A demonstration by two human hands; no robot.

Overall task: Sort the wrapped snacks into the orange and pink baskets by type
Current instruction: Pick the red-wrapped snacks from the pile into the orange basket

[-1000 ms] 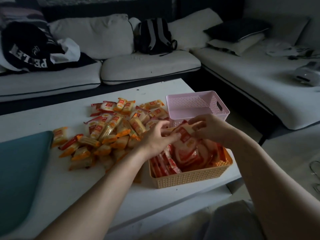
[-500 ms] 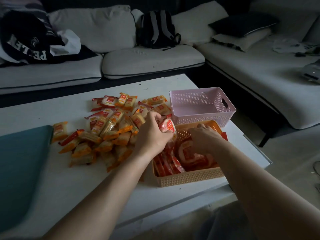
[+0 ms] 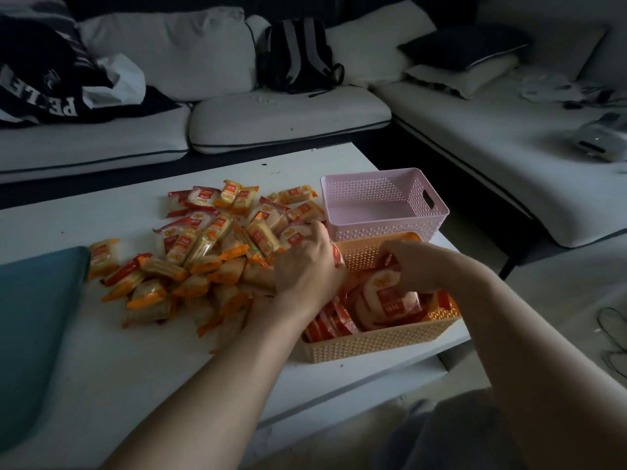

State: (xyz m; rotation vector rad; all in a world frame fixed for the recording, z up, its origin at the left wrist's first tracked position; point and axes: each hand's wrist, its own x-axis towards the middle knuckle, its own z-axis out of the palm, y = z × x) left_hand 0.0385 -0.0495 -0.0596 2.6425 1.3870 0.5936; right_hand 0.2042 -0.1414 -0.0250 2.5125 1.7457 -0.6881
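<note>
Wrapped snacks (image 3: 210, 252) lie in a loose heap on the white table (image 3: 118, 368), left of both baskets. They're small crinkly clear-plastic packets, mostly oblong, w/ orange or red crimped ends & pale crackers showing thru.

Orange basket (image 3: 373, 340) sits at the table's near-right edge. It's rectangular plastic w/ a perforated lattice wall. Inside, flat red-ended packets stand on edge along the left, & bigger round packets (image 3: 390, 300) are stacked to the right. Pink basket (image 3: 383, 228) sits right against its far side: same lattice plastic, oval handle slot in the right wall, smooth floor showing.

My left hand (image 3: 305, 266) is at the heap's right edge, by the orange basket's far-left corner. Its fingers are curled tight round a red-label packet (image 3: 337, 255), only a sliver of which shows past my palm. My right hand (image 3: 410, 266) is inside the orange basket, fingers bent down onto the top round packet. Can't tell if it's gripping or just pressing.

Labels are red patches w/ white characters, too blurred to read. The top round packet also has a yellow logo. Only legible txt is white "PELE" on a dark garment (image 3: 44, 89) on the sofa (image 3: 271, 113), left seat. A black backpack (image 3: 298, 56) w/ grey stripes leans on the back cushions. A smooth teal pad (image 3: 34, 317) w/ a rounded corner lies at the table's left.
</note>
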